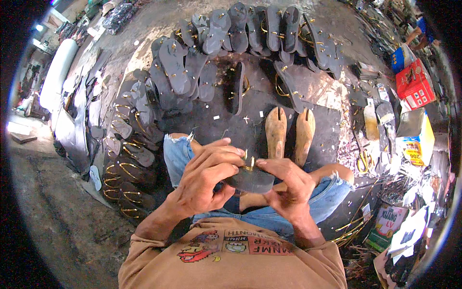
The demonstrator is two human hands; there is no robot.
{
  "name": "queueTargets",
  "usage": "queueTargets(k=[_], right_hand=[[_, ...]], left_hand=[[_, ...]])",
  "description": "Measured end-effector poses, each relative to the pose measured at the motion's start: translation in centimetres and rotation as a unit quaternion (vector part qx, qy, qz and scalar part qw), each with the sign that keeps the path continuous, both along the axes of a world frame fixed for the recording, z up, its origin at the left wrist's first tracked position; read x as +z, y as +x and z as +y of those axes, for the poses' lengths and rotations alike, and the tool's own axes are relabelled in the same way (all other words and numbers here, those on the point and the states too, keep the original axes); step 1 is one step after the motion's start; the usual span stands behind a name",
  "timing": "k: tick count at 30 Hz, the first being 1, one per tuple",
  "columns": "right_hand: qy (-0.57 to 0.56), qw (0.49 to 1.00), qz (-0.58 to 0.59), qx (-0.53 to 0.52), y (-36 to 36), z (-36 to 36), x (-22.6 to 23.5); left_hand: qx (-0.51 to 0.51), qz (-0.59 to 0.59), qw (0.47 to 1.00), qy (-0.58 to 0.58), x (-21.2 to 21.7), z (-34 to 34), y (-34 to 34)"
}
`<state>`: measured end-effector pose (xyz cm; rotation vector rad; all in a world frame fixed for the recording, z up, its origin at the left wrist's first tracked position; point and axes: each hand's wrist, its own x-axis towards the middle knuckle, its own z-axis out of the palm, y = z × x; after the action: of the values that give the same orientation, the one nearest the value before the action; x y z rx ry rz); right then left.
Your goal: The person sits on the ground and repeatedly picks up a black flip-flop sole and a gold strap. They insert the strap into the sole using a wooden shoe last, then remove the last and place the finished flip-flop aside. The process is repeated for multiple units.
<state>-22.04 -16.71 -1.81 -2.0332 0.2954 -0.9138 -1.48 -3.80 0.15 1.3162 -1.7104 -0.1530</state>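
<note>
Above my lap, a dark sandal sole (255, 182) is held between both hands, its thick edge toward me. Thin gold and pale strap ends (250, 164) stick up from its top. My left hand (204, 176) grips the sole's left side, fingers bent over it near the strap ends. On the right side, my right hand (292, 185) pinches it between thumb and fingers. Just beyond lie two wooden shoe lasts (276, 132), toes pointing away. Farther off are two single sandals with gold straps, a left one (239, 91) and a right one (288, 86).
Rows of black sandals (216, 31) curve around the far side, and gold-strapped ones (130, 168) line the left. Scissors (363, 161) lie at right among scraps, near a yellow box (416, 137) and a red box (415, 82). A metal can (387, 224) stands at lower right.
</note>
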Motion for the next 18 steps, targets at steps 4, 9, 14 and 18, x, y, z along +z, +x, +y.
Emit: queueTargets(k=[4,9,14,18], right_hand=[[-0.043,0.993,0.104,0.040,1.3,-1.3,1.8],[0.203,0.979,-0.015,0.025,0.8,0.6,-4.4],[0.198,0.925,0.144,-0.289,2.7,-3.6,-14.1],[0.255,0.895,0.286,-0.230,3.0,-1.7,-16.9]], left_hand=[[-0.020,-0.016,0.997,0.070,0.0,0.2,-0.6],[-0.015,-0.005,0.994,0.106,-1.1,0.5,-0.7],[0.041,0.580,0.791,0.191,-5.3,-2.3,5.7],[-0.070,0.768,0.630,0.093,-8.0,-4.8,8.4]])
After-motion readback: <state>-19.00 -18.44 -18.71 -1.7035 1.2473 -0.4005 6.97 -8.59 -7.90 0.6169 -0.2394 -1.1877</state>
